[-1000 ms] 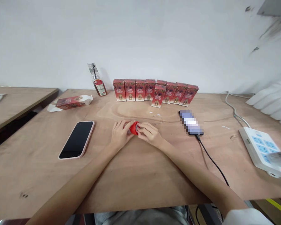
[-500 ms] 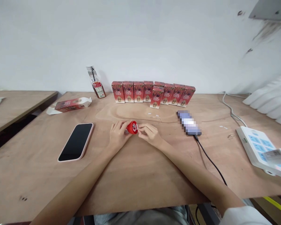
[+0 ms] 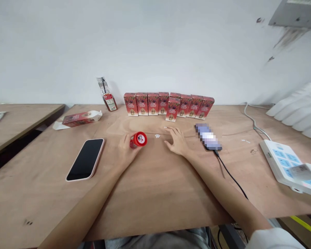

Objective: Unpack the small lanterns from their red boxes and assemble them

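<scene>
While the red piece (image 3: 140,139) is gripped by the left hand (image 3: 125,150) just left of the frame's centre, the right hand (image 3: 178,141) is held apart from it, just right of centre. By the left hand's fingers and thumb the piece is clasped around its side, its round, red-rimmed end being turned toward the camera. Most of the left fingers are hidden behind the piece and the hand, so their exact hold cannot be made out. A pale disc is seen within the rim, but its details are too small to be read.

On the right hand, the fingers are loosely extended and slightly bent, with the thumb held well away from them; nothing is seen to be pinched. A white speck (image 3: 165,127) is seen at the index fingertip, though whether it is touched cannot be told. White scraps (image 3: 157,136) are scattered on the table (image 3: 150,193) between the hands.

At upper centre, a row of red boxes (image 3: 153,103) is lined up near the wall, one of them partly covered by a front box (image 3: 173,110). The screen of the phone (image 3: 208,137) right of centre is blurred into blocks. By the right edge the power strip (image 3: 277,162) is cut off, and by the bottom edge the white sleeve (image 3: 272,238).
</scene>
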{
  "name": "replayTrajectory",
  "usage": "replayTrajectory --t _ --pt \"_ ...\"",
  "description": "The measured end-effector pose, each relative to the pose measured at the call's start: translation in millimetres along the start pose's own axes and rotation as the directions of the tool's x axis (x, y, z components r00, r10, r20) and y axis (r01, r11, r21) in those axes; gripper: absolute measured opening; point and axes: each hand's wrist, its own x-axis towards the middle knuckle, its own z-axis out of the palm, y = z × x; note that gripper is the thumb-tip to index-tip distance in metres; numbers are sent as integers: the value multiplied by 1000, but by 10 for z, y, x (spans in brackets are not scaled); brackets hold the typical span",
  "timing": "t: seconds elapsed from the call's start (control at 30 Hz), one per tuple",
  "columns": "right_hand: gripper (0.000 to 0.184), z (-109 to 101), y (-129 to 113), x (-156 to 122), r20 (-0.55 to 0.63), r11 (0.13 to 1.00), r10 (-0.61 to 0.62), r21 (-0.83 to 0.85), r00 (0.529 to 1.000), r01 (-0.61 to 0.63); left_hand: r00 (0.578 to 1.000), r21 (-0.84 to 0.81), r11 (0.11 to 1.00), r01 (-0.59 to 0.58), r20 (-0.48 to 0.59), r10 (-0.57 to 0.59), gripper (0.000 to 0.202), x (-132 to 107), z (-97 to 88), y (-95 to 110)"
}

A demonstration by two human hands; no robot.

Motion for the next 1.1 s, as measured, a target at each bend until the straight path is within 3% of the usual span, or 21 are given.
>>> replayTrajectory --t 0.13,0.27,0.37,0.47,0.53,0.6,0.73,0.87,0.9,0.97,1.03,1.1 --pt "64 -120 213 -13 128 1000 24 8 992 -25 997 -24 997 -78 13 78 36 -14 16 30" --pt "61 -127 298 -12 146 1000 11 13 989 -14 992 -55 991 -119 25 120 38 -23 22 30" --pt "56 -124 299 -42 99 999 -24 28 995 21 992 -67 991 -119 35 121 37 -26 15 37" --pt "47 -105 317 -74 -87 992 122 -14 989 -124 990 -56 990 -131 38 133 37 -23 12 50" --pt "46 -59 352 -63 -242 948 291 -54 926 -313 990 -42 990 -134 38 136 36 -17 14 55" --pt "48 18 399 -9 -315 886 411 -83 856 -456 992 -28 992 -123 30 124 35 -11 16 55" --pt "54 194 454 214 -308 811 526 -100 793 -577 996 -14 996 -83 14 83 36 -12 20 47" --pt "58 274 346 387 -333 749 600 -83 727 -657 997 -21 997 -79 15 80 38 -25 29 40" --pt "57 276 289 392 -346 766 577 -85 740 -637 997 -22 996 -81 11 81 38 -27 32 38" --pt "50 273 151 358 -324 855 457 -95 828 -510 996 -29 995 -91 6 91 37 -26 37 37" --pt "41 274 0 292 -182 962 237 -93 954 -257 994 -32 993 -112 8 112 36 -21 38 39" --pt "35 289 -131 235 9 999 -10 -48 1000 11 991 -27 991 -132 11 132 37 -16 36 42"
